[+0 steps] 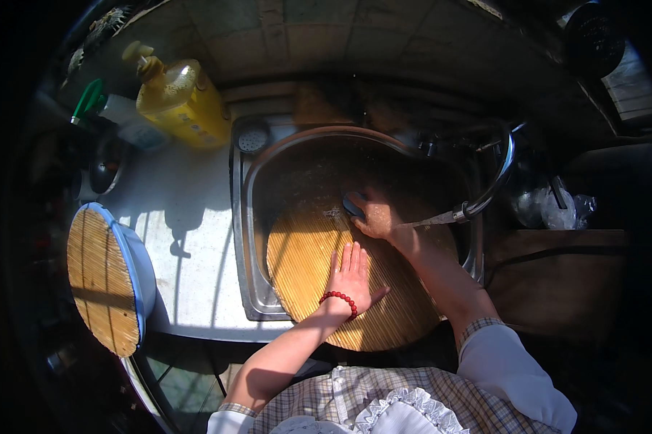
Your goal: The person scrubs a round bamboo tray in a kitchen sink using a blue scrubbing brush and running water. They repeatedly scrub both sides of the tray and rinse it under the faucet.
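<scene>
A round ribbed mat (304, 260), which looks like bamboo or reed, lies tilted in a metal sink (243, 244), its near edge over the sink's front rim. My left hand (351, 282), with a red bead bracelet at the wrist, rests flat on the mat, fingers spread. Farther back, my right hand (377, 216) grips a small blue scrubbing tool (353, 204) against the mat's far part. Water runs from the curved metal faucet (460, 211) onto my right wrist. The sink's far inside is in deep shadow.
A second round ribbed mat (101, 282) covers a light-blue basin (146, 271) at the counter's left edge. A yellow pump bottle (187, 106) and a bottle with a green trigger (90, 100) stand at the back left. Clear plastic bags (559, 209) lie right of the faucet.
</scene>
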Available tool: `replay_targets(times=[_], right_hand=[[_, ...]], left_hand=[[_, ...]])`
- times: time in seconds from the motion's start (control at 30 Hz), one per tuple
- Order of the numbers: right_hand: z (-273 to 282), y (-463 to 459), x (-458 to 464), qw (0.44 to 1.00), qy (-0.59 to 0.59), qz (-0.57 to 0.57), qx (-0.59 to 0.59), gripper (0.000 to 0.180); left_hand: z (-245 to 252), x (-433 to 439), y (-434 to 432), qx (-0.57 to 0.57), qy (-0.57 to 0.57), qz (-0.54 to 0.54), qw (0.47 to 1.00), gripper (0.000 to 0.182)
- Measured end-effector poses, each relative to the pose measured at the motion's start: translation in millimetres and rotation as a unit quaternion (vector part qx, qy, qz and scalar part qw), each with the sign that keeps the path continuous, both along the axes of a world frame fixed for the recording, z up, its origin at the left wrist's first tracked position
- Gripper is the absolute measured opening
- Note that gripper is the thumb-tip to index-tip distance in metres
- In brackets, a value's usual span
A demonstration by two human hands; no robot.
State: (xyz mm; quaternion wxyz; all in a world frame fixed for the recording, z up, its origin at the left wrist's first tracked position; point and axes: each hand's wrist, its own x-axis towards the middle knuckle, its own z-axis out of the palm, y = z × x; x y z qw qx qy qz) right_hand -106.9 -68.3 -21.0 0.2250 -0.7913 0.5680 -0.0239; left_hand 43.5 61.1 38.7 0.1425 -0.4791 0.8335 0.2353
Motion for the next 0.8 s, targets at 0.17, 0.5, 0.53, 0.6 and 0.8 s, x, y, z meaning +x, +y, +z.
replay_targets(times=[0.17,0.5,0.53,0.6,0.8], right_hand=[[56,86,-44,0.991,0.012,0.020,0.132,0.068],[-6,-10,19,0.999,0.001,0.005,0.031,0.059],[8,14,6,0.998,0.014,0.026,0.048,0.059],[34,55,-16,0.997,0.001,0.033,0.070,0.058],[28,-5,23,0.985,0.081,-0.009,0.150,0.059]], left_hand=[[2,0,0,-0.023,0.005,-0.004,1.000,0.105],[-4,0,2,-0.022,-0.009,-0.020,1.000,0.102],[-4,0,1,-0.019,-0.009,-0.027,0.999,0.103],[-4,3,-1,-0.032,0.053,-0.004,0.998,0.102],[-16,2,0,0.009,0.180,0.013,0.984,0.086]])
